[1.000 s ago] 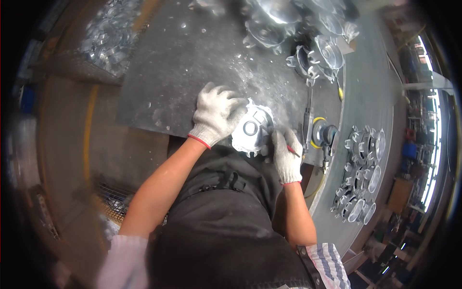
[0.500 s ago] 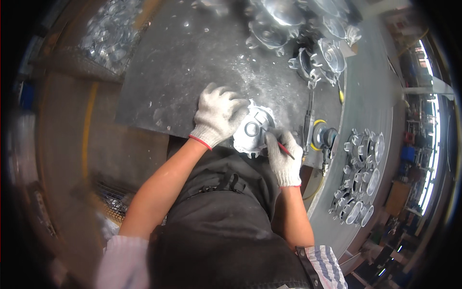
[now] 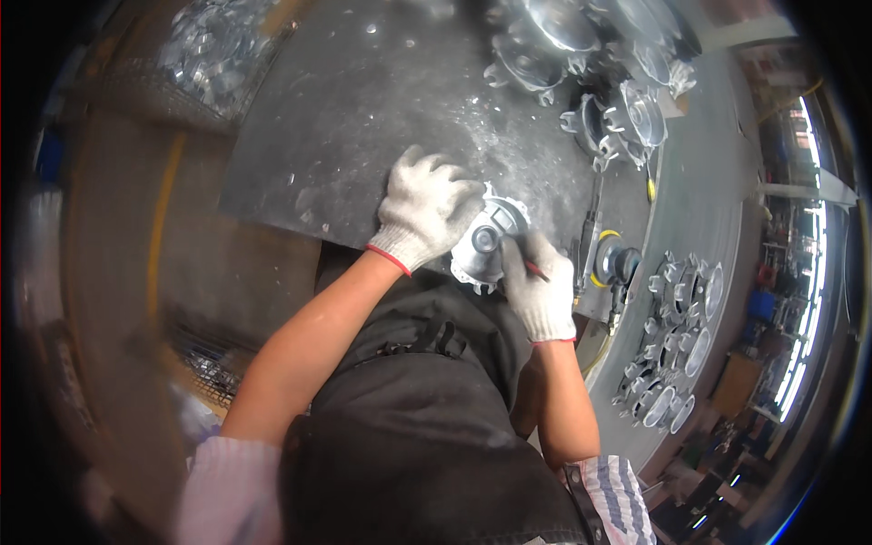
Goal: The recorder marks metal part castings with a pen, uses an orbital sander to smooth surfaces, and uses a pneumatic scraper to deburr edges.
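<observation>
A round silver metal casting [image 3: 481,243] with a lugged rim and a raised ring in its middle rests at the front edge of the dark worktable [image 3: 336,154]. My left hand [image 3: 429,202], in a white knit glove with a red cuff, grips the casting's left rim, its fingers curled. From the right, my gloved right hand [image 3: 542,289] is closed around a slim red-handled tool [image 3: 536,270] and bears against the casting's right side. The tool's working end is hidden by the fingers and blurred, so its exact kind does not show.
More castings [image 3: 627,118] are piled at the table's far right. A round sander [image 3: 616,262] and a slim air tool [image 3: 589,241] lie right of my right hand. Several castings [image 3: 677,336] stand on the green surface [image 3: 686,209] beyond. Far left is a mesh bin of metal pieces [image 3: 213,59].
The view has shifted a little. My right hand has turned slightly with the tool, and less of its red handle shows. My left hand keeps its grip on the casting.
</observation>
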`<state>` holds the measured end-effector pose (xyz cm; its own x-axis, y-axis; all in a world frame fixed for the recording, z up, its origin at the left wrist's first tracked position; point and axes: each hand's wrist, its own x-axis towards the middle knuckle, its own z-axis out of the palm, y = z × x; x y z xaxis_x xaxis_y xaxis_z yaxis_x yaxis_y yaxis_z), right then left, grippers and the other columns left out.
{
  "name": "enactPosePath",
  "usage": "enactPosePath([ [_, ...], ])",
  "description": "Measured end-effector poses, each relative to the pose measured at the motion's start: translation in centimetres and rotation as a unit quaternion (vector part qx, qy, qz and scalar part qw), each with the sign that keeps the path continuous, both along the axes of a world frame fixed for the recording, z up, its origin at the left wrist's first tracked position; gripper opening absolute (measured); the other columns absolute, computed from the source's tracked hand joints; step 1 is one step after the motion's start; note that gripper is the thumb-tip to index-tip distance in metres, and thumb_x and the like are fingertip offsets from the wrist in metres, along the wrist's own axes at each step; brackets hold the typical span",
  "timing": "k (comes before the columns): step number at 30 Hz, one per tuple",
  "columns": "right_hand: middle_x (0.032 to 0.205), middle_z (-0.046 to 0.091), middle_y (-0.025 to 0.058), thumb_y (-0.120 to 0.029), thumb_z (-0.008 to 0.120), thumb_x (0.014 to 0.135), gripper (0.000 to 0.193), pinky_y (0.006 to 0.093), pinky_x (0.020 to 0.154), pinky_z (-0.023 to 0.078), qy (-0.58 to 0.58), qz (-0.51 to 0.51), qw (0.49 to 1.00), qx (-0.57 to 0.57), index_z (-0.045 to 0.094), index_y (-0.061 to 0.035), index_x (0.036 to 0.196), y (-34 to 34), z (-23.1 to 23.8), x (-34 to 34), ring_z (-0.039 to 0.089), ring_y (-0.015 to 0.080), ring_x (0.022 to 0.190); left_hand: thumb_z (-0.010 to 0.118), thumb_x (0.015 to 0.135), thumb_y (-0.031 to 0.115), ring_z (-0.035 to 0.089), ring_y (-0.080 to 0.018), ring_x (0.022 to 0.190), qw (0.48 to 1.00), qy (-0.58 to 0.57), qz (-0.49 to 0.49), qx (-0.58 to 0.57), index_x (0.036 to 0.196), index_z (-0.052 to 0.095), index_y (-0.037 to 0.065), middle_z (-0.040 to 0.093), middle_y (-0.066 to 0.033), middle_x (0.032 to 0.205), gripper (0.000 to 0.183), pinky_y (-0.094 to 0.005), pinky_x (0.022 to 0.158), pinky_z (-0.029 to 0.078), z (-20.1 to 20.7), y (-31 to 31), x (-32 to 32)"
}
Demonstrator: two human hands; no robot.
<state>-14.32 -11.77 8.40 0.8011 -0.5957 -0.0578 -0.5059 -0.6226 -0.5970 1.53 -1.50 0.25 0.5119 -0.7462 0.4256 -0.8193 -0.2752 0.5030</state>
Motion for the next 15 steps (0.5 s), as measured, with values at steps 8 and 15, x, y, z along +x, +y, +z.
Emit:
enactPosePath([
  [8,0.07,0.064,0.0048,-0.016,0.067,0.097,0.016,0.0282,0.059,0.048,-0.028,-0.167,0.965,0.199,0.068,-0.0004,0.092,-0.65,0.09,-0.79,0.055,0.0078,0.063,0.07,0.084,0.032,0.062,-0.0246,0.111,1.0,0.0,0.003,-0.007,0.097,0.078,0.021,0.071,-0.002,0.103,0.019,-0.0484,0.106,0.041,0.15,0.19,-0.14],
  [15,0.069,0.063,0.0036,-0.016,0.068,0.096,0.016,0.0281,0.057,0.047,-0.049,-0.075,0.994,0.067,0.068,-0.0013,0.09,-0.64,-0.31,-0.13,0.053,0.0065,0.061,0.071,0.083,0.032,0.062,-0.0243,0.111,1.0,-0.005,0.012,-0.011,0.097,0.078,0.021,0.071,-0.0012,0.104,0.019,-0.0491,0.107,0.04,-0.06,-0.03,-0.31],
])
